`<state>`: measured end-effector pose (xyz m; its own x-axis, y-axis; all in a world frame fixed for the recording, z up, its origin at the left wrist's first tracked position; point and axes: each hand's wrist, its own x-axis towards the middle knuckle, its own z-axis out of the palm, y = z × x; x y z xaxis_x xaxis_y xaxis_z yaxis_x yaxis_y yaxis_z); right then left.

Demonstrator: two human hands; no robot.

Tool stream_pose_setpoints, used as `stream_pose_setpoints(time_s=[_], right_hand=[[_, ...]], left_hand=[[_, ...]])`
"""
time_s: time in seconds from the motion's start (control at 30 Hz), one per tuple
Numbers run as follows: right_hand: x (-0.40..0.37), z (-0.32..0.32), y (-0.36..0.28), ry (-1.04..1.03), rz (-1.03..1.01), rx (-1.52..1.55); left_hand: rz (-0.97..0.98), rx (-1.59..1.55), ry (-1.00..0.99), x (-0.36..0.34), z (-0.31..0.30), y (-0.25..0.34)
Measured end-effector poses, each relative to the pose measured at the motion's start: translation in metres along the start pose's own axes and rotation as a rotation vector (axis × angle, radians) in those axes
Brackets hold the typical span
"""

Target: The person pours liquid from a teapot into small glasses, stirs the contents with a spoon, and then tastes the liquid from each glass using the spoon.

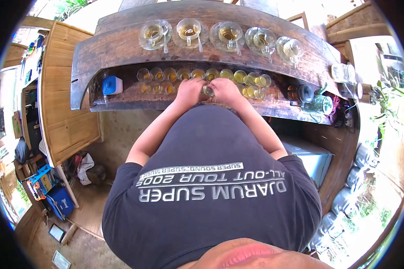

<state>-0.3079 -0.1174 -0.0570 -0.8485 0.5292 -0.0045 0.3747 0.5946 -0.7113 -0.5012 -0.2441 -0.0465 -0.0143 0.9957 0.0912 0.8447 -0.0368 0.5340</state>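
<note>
At the lower shelf, my left hand (191,90) and my right hand (226,90) meet with curled fingers around a small glass (208,91). Their fingertips partly hide it. Two rows of small glasses holding yellowish liquid run along the shelf on both sides, such as one glass (169,74) to the left and another (240,76) to the right. My hands cover part of the front row. On the upper counter stand several clear cups on saucers with spoons, among them a cup (188,29) with dark contents.
The curved wooden counter (121,49) overhangs the shelf. A blue-lidded container (112,85) sits at the shelf's left end. Glass jars, including a greenish jar (321,105), stand at the right. A wooden panel (67,89) rises at the left.
</note>
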Motion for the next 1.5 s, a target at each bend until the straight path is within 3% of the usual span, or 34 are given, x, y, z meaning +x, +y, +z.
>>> stream_pose_setpoints(time_s=[0.13, 0.2, 0.33, 0.43, 0.5, 0.63, 0.73, 0.8, 0.9, 1.0, 1.13, 1.2, 1.3, 1.4, 1.5], right_hand=[[0.003, 0.004, 0.004, 0.127, -0.008, 0.017], [0.002, 0.005, 0.001, -0.042, -0.064, -0.03], [0.002, -0.004, -0.002, 0.017, 0.067, -0.02], [0.005, 0.003, 0.007, 0.113, -0.096, 0.056], [0.003, 0.001, 0.006, -0.022, -0.08, -0.011], [0.002, -0.002, 0.003, 0.048, 0.035, -0.015], [0.003, 0.0, 0.002, 0.064, -0.086, -0.036], [-0.001, -0.002, -0.001, -0.039, -0.023, -0.108], [0.004, -0.008, -0.001, 0.009, 0.109, -0.048], [0.005, -0.003, -0.001, -0.101, 0.005, -0.186], [0.002, -0.006, -0.004, -0.106, 0.087, -0.174], [0.006, -0.007, -0.002, 0.013, 0.14, -0.036], [0.005, 0.001, 0.003, -0.078, 0.028, -0.108], [0.0, -0.004, 0.003, -0.098, 0.054, -0.141], [0.005, -0.008, 0.003, -0.007, 0.06, -0.059]], left_hand=[[-0.02, 0.033, -0.025, 0.0, 0.0, 0.001], [-0.02, 0.024, -0.039, 0.002, -0.001, 0.001], [-0.025, 0.024, -0.029, 0.0, 0.001, 0.002], [-0.018, 0.016, -0.029, 0.0, 0.001, 0.0], [-0.013, 0.01, -0.019, 0.001, 0.001, 0.001], [-0.035, 0.009, -0.048, 0.0, -0.005, 0.005], [-0.01, 0.011, -0.031, 0.001, -0.003, 0.002], [-0.007, -0.002, -0.006, 0.001, -0.001, 0.003], [-0.027, -0.01, -0.009, 0.0, -0.004, 0.006], [-0.036, 0.001, -0.039, 0.002, -0.003, 0.005], [-0.025, -0.015, -0.016, 0.001, -0.002, 0.004], [-0.028, -0.006, -0.022, 0.001, -0.001, 0.004], [-0.025, 0.003, -0.028, 0.001, 0.0, 0.003], [-0.014, 0.001, -0.014, 0.002, 0.0, 0.002], [-0.019, 0.001, -0.015, 0.001, -0.001, 0.004]])
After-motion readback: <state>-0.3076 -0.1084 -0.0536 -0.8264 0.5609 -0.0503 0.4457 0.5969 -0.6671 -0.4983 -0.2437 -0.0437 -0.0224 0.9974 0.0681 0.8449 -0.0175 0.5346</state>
